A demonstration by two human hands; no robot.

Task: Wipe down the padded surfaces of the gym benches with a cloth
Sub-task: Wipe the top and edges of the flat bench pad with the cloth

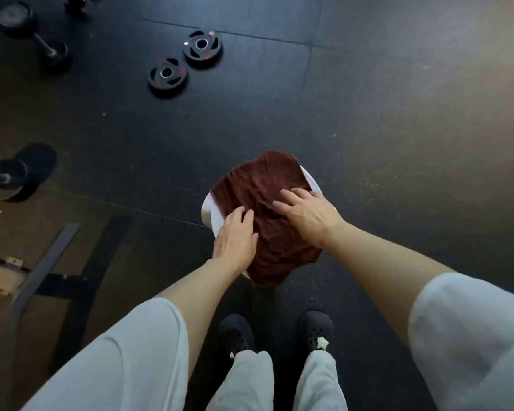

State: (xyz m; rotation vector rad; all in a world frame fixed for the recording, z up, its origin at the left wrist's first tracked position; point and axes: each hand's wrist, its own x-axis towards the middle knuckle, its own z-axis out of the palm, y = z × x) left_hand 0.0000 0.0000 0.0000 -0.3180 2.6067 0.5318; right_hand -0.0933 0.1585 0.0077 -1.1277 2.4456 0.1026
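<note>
dark rubber floor tiles [368, 120] fill the gym. near centre, a reddish-brown cloth [261, 209] drapes over a white round object [217, 218]. left hand [235, 238] and right hand [306, 212] both lie flat on the cloth, fingers relaxed, grasping nothing. two weight plates [184, 63] and dumbbells [33, 37] lie far left.

Pale clothes, dark clogs

The person is wearing light grey sleeves [137, 360] and trousers [250, 381] — black perforated clogs [315, 329] carrying small charms.
</note>
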